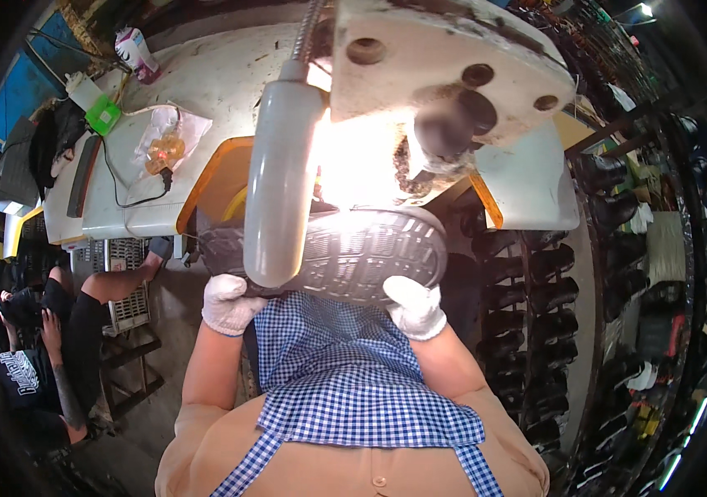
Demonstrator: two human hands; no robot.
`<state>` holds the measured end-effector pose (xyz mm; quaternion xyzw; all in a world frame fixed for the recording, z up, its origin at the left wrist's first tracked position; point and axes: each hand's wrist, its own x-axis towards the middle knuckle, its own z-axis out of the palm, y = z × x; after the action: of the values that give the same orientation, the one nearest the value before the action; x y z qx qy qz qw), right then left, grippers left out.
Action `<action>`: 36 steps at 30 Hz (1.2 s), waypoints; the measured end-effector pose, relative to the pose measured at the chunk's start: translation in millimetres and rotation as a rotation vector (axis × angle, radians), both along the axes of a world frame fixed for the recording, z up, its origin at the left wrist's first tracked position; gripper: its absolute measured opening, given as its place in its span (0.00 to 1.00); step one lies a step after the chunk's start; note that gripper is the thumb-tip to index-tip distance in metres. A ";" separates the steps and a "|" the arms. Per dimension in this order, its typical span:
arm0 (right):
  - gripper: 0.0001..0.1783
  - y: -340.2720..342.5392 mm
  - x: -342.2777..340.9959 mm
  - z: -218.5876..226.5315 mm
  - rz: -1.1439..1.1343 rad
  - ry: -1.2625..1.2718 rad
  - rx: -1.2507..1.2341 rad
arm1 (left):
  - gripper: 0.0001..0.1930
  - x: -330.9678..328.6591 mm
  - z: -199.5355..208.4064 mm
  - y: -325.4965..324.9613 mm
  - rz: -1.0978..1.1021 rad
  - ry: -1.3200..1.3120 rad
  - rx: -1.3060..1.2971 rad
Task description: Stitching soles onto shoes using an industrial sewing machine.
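Both my hands wear white gloves and hold a black shoe (362, 257) crosswise, its treaded sole turned up toward me. My left hand (231, 305) grips the shoe's left end, partly behind the grey lamp. On the right end, my right hand (416, 308) has its thumb on the sole's edge, the fingers hidden beneath. The shoe's far edge lies close below the head of a large pale machine (453, 66). A grey cylindrical lamp (277, 182) hangs over the shoe's left part, and its glare hides some of the machine.
A white worktable (229, 74) carries a bottle (136, 55), a green container (103, 114), and a plastic bag (173, 137) beside a cable. Racks of black shoes (527, 290) stand at the right. Another person (38, 364) sits at the far left near a crate (125, 286).
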<state>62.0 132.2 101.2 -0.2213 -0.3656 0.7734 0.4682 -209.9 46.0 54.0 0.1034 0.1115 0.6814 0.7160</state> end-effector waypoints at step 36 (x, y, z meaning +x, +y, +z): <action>0.30 15.5 18.6 -7.2 -0.205 -0.839 0.681 | 0.20 117.8 34.5 26.5 0.306 0.541 -0.201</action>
<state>80.7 147.7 94.0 -0.3810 -0.7272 0.4071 0.4004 -92.0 72.6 88.5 0.1913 0.3787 0.7144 0.5564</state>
